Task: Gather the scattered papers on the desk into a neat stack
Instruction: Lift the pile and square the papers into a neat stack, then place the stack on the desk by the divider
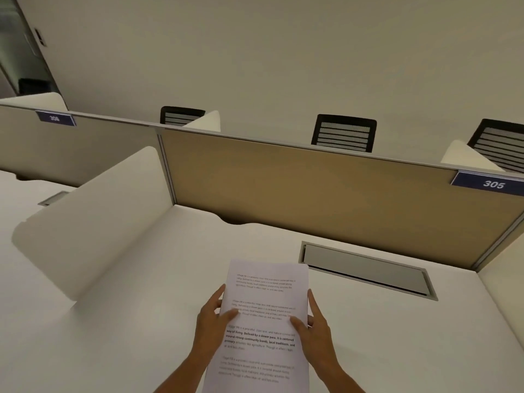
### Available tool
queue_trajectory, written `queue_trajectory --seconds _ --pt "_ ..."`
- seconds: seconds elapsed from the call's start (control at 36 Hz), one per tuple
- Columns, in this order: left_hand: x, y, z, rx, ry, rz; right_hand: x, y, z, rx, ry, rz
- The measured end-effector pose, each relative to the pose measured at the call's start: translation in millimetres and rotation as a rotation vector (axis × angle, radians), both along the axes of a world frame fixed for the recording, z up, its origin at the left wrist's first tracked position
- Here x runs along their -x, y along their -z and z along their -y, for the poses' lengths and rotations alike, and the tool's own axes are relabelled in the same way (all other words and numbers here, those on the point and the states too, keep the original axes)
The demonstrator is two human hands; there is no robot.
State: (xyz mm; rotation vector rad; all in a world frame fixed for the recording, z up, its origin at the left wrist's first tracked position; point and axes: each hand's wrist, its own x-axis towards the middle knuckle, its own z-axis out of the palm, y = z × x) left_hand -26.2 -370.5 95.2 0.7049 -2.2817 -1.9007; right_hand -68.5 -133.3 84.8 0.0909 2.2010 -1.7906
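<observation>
Holding a stack of white printed paper sheets in the lower middle of the frame, the person grips it from both sides. The left hand takes the left edge with the thumb pressed on the top page and the other fingers curled along the edge. The right hand takes the right edge in the same way — thumb on the printed face, fingers going behind the sheets. The top page carries several blocks of black text; one block is in bold letters. I cannot tell if the lower end of the stack touches the white desk top or is lifted above it.

To the right of the stack, near its upper corner, a grey rectangular cable flap is set into the desk. A tan fabric partition panel crosses the middle of the frame, with a blue plate numbered 305 at the right edge. A white rounded side divider stands at the left. Above the panel — in the upper half of the frame — three black mesh chair backs show.
</observation>
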Motion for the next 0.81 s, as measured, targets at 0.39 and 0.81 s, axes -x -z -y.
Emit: queue_trajectory --seconds 0.39,0.81 --pt "21 4 97 0.011 0.013 0.003 25 5 95 -0.026 -0.034 0.045" --pt "80 7 228 -0.018 0.037 0.081 82 7 217 0.007 0.073 0.112"
